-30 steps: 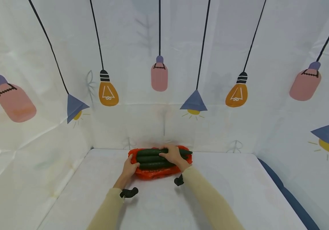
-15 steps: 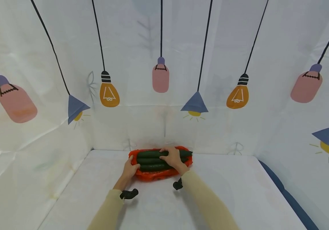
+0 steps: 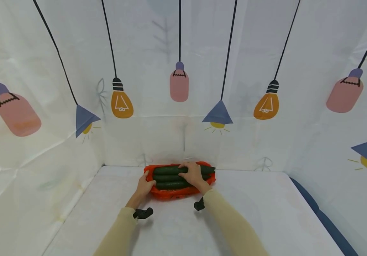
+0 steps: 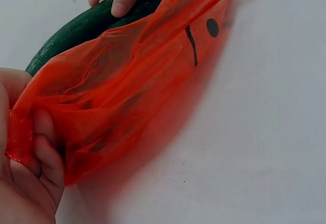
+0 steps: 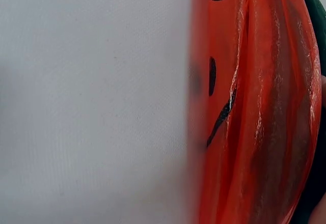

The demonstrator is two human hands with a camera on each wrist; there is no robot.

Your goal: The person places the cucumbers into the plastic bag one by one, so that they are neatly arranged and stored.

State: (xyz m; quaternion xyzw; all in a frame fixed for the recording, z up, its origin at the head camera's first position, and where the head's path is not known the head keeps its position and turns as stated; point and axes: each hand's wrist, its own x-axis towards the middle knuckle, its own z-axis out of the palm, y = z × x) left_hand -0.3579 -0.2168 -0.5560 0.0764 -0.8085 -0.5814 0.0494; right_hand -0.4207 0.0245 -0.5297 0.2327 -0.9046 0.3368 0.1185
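Several dark green cucumbers (image 3: 169, 185) lie side by side in an open red plastic bag (image 3: 170, 195) at the table's far side. My left hand (image 3: 142, 186) grips the bag's left end. The left wrist view shows its fingers curled in the thin red plastic (image 4: 117, 91). From above, my right hand (image 3: 193, 175) holds the rear cucumber (image 3: 167, 171), thumb and fingers spread across it. Only a sliver of that hand shows at the right edge of the right wrist view, beyond the crinkled bag wall (image 5: 265, 107). Black printed marks show on the plastic.
The white table (image 3: 253, 213) ends at a white wall sheet (image 3: 157, 138) just behind the bag. More sheeting rises at left and right. A black wrist device (image 3: 143, 213) sits on the left wrist, and another (image 3: 199, 204) on the right. Dark blue material (image 3: 322, 217) runs along the table's right edge.
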